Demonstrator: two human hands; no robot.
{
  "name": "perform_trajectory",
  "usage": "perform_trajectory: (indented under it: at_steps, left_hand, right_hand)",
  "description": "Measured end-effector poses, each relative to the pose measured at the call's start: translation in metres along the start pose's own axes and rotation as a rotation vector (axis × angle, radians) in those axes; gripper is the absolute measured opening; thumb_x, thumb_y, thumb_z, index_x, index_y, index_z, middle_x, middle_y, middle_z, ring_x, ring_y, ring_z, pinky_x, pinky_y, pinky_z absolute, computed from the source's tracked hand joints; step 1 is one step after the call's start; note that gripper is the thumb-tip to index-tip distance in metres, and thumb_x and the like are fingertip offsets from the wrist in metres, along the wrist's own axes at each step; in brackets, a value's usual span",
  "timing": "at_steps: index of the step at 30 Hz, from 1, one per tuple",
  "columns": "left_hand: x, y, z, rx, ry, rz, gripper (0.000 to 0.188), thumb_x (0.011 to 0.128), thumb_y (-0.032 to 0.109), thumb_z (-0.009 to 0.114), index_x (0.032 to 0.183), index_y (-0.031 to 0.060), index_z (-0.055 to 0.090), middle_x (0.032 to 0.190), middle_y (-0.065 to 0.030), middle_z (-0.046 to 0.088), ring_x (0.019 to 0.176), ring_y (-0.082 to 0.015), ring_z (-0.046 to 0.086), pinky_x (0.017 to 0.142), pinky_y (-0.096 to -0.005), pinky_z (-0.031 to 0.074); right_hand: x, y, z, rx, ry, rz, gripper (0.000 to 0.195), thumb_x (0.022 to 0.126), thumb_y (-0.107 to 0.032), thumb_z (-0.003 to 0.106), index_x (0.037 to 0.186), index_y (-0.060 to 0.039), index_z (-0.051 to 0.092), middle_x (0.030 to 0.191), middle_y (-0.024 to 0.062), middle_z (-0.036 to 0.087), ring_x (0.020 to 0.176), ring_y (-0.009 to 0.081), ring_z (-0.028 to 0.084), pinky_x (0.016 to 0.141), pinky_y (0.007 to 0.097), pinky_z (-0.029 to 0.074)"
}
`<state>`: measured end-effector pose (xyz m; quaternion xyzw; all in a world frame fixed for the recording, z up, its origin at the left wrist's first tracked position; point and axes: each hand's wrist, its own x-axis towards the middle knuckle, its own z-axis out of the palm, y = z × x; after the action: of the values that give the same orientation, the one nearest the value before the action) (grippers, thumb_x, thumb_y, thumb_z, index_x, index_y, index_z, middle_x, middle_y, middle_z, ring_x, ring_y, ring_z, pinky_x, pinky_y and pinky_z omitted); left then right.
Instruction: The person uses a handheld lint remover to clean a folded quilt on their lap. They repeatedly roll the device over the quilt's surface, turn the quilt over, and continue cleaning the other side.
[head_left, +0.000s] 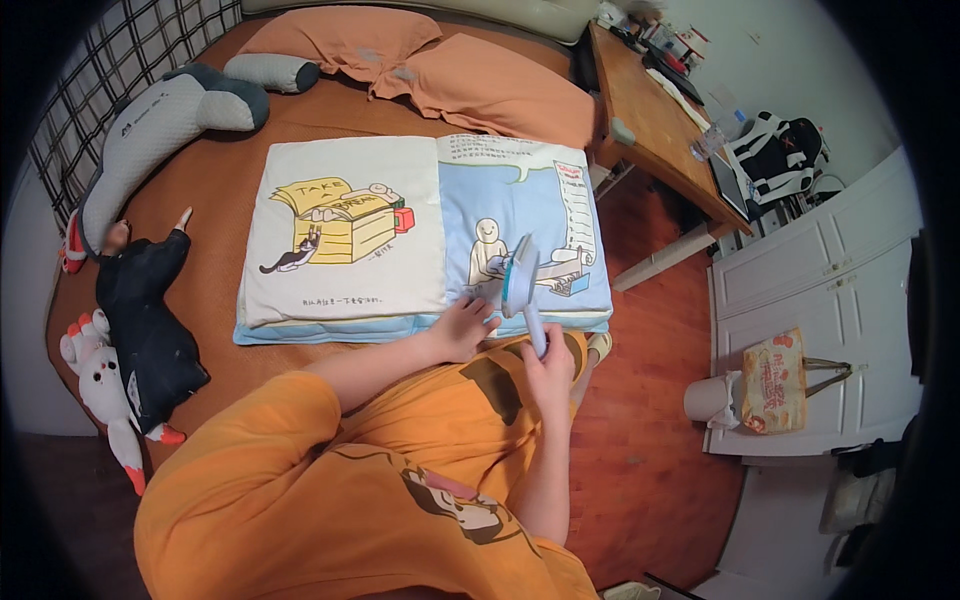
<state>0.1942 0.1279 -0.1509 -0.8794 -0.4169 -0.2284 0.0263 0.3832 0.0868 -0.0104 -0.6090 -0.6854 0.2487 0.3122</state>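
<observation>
My right hand (550, 365) grips the handle of a pale blue pet grooming brush (520, 277), its bristled head raised and facing left. To its left is my left hand (463, 328), fingers apart, palm down at the front edge of a book-shaped cushion (349, 225). It holds nothing that I can see; whether its fingertips touch the fabric is hard to tell. The cushion lies spread on the bed, its left page white with a printed box and cat, its right page blue with printed figures and a laptop.
Orange pillows (495, 86) and a grey bolster (150, 135) lie on the brown bed mat (217, 180). At the left are a doll in dark clothes (150, 322) and a white plush toy (101, 379). A wooden desk (645, 97), white cabinets (810, 292) and a bin (705, 401) stand right.
</observation>
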Motion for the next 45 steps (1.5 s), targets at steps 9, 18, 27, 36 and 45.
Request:
perform_trajectory:
  at_steps: [9,18,27,36,45]
  left_hand:
    - [0.032,-0.012,-0.004,-0.713,0.214,-0.228,0.022,0.078,0.01,0.068,0.098,0.0026,0.066,0.092,-0.0181,0.07,0.087,-0.04,0.069,0.075,-0.0495,0.055]
    - [-0.067,0.014,-0.099,-0.529,-0.257,-0.014,0.043,0.079,0.007,0.068,0.121,0.0111,0.063,0.114,-0.0147,0.067,0.11,-0.0377,0.062,0.094,-0.0449,0.051]
    - [-0.189,0.014,-0.138,0.09,-0.007,-0.381,0.074,0.069,0.009,0.075,0.14,0.0131,0.052,0.149,-0.012,0.048,0.141,-0.0315,0.044,0.116,-0.0522,0.034]
    - [-0.176,-0.022,-0.108,0.293,-0.063,-0.215,0.042,0.077,0.011,0.068,0.118,0.0134,0.064,0.134,-0.0015,0.061,0.128,-0.0209,0.055,0.105,-0.0439,0.042]
    - [-0.183,-0.087,-0.124,0.252,-0.01,-0.118,0.013,0.076,0.012,0.063,0.089,0.0127,0.059,0.091,-0.0024,0.059,0.088,-0.0231,0.059,0.076,-0.0368,0.049]
  right_hand:
    - [0.007,-0.013,0.001,-0.129,0.068,-0.144,0.02,0.088,-0.019,0.07,0.098,-0.0062,0.06,0.078,0.0205,0.067,0.074,0.0432,0.065,0.066,0.0504,0.049]
    - [0.016,-0.071,-0.033,-0.238,-0.156,-0.434,0.036,0.097,-0.031,0.069,0.122,-0.0069,0.061,0.087,0.0183,0.071,0.071,0.0375,0.069,0.06,0.0431,0.054]
    - [0.025,-0.08,0.001,-0.493,-0.494,-0.82,0.046,0.099,-0.034,0.062,0.144,-0.0306,0.056,0.076,0.0109,0.06,0.061,0.0292,0.067,0.055,0.0419,0.055]
    - [0.041,-0.048,0.047,-0.722,-0.66,-0.803,0.047,0.1,-0.033,0.059,0.146,-0.0304,0.056,0.077,0.0119,0.067,0.064,0.0294,0.069,0.059,0.042,0.056]
    - [0.04,-0.032,-0.046,-0.834,-0.708,-0.553,0.045,0.1,-0.033,0.059,0.145,-0.0303,0.057,0.07,0.0112,0.068,0.058,0.0286,0.067,0.056,0.0439,0.053]
